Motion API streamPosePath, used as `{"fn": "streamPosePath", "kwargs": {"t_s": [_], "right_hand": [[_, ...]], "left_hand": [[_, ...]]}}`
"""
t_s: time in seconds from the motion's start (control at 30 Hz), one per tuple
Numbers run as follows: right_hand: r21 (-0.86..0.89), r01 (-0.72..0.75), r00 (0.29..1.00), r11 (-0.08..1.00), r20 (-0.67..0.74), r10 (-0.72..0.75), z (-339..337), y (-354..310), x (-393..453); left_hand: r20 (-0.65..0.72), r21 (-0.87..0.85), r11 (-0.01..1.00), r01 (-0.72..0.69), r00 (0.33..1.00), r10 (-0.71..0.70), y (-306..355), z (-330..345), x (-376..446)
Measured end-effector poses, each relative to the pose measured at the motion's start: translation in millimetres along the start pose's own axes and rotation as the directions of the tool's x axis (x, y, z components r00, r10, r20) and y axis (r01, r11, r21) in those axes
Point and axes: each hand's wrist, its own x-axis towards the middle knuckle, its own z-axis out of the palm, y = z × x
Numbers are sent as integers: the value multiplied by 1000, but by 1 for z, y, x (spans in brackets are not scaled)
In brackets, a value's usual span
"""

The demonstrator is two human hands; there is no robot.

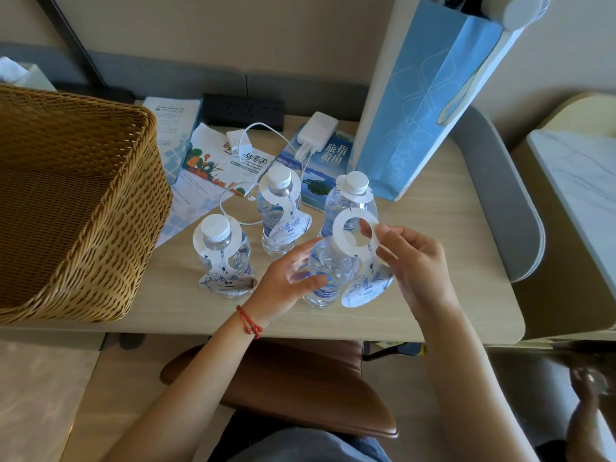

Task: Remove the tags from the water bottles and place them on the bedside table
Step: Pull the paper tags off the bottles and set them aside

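Fingers [393, 235] of the right hand [416, 261] are being curled round the ring end of a white tag [358, 258], which is being pinched and held tilted over the near bottle [328, 271]; the thumb is being seen through the ring's hole. The left hand [286, 281] is being wrapped round that bottle, fingers curled on its clear body. The near bottle's cap is being hidden by the tag and fingers, so whether the ring is fully off the neck cannot be told. The tag's print is too small to be read.

Three more bottles are being shown standing on the wooden table [433, 261]: one left of the near bottle [223, 251], one behind it [280, 208], one behind and right [350, 201], each with a tag hung on its neck.

A wicker basket [73, 201] is being cut off at the left edge, far left of the near bottle; nothing is being seen inside it. A blue paper bag [426, 105] is standing behind and right; its contents are being cropped at the top. Brochures [213, 161] and a white power bank [316, 128] are lying behind the bottles.
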Motion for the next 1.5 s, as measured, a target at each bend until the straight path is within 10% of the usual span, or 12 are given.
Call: {"fn": "streamPosePath", "kwargs": {"t_s": [0.53,1.0,1.5], "right_hand": [[-143,-352,865,925,-427,263,-103,80,32],[-473,-459,803,752,-582,124,-107,116,47],[-380,46,956,924,-251,-151,-37,15,42]], "left_hand": [[-66,10,998,-59,996,59,5,9,-8],[-78,76,996,-53,995,59,6,10,-10],[-256,147,971,-190,941,223,42,8,13]]}}
